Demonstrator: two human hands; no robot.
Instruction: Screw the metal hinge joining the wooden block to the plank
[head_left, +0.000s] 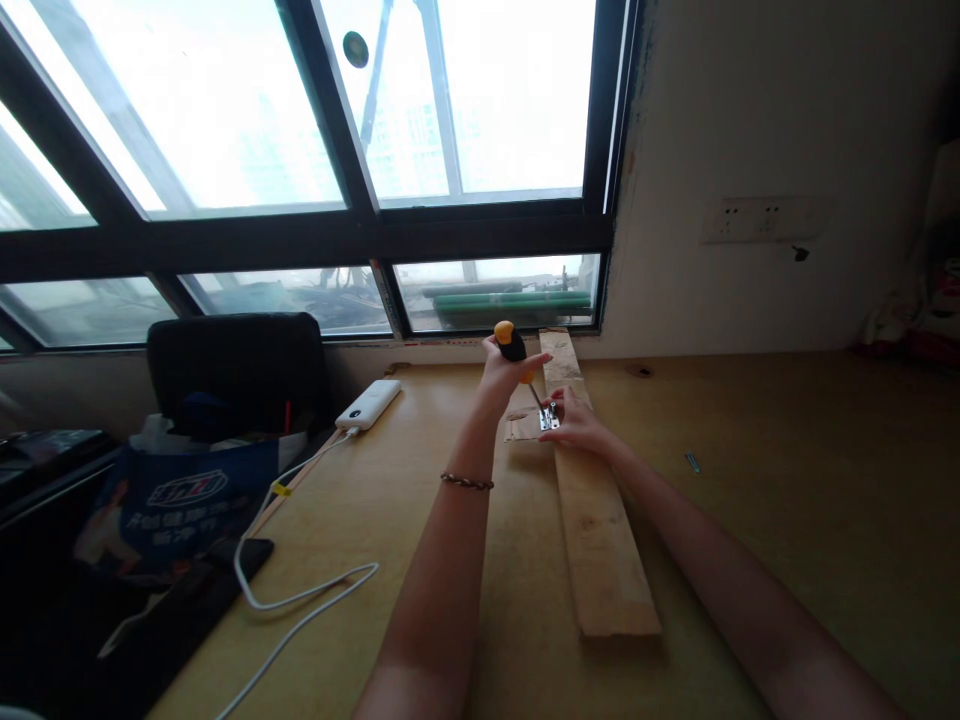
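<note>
My left hand (504,372) is closed around the yellow and black handle of a screwdriver (511,342), which leans with its shaft pointing down to the right. Its tip meets a small shiny metal hinge (549,417). With thumb and fingers, my right hand (576,420) grips the hinge from its right side. Beneath the hinge lie a long wooden board (600,540), running away from me toward the window, and a short wooden piece (521,425) sticking out to the left. Any screw under the tip is too small to make out.
A white power bank (369,404) with a white cable (315,588) lies on the left of the wooden table (787,560). Right of the board is a small bluish item (692,463). A black chair (238,365) and a blue bag (187,510) stand beyond the left edge.
</note>
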